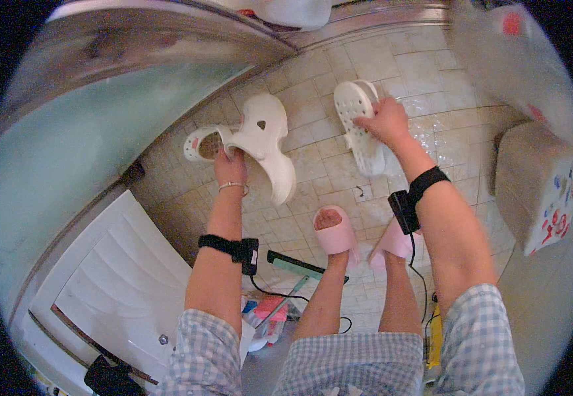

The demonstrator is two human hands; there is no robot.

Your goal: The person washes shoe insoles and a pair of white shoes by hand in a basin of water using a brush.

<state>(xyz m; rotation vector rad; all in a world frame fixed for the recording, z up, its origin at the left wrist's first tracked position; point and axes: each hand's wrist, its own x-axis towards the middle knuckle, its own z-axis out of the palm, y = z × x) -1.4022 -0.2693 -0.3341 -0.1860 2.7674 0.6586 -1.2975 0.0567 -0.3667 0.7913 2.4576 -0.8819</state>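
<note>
My left hand [230, 167] grips the edge of a white moulded foam piece [269, 119], which looks like a clog. It has a curved outline and one dark opening. A white loop with small holes and a reddish patch [196, 143] lies left of my fingers; I cannot tell whether it belongs to the same shoe. In my right hand [388, 121] is a white perforated clog [351, 101], its strap curving up at the far end. Both are above the tiled floor [311, 163], which is wet and shiny to the right.
Pink slippers [335, 237] are on my feet. A squeegee [306, 267] lies by my left leg, near a pink-lidded container [269, 312]. A white cabinet door [118, 277] and pale-green glass panel [93, 133] stand left. At right is a box-shaped object [529, 183].
</note>
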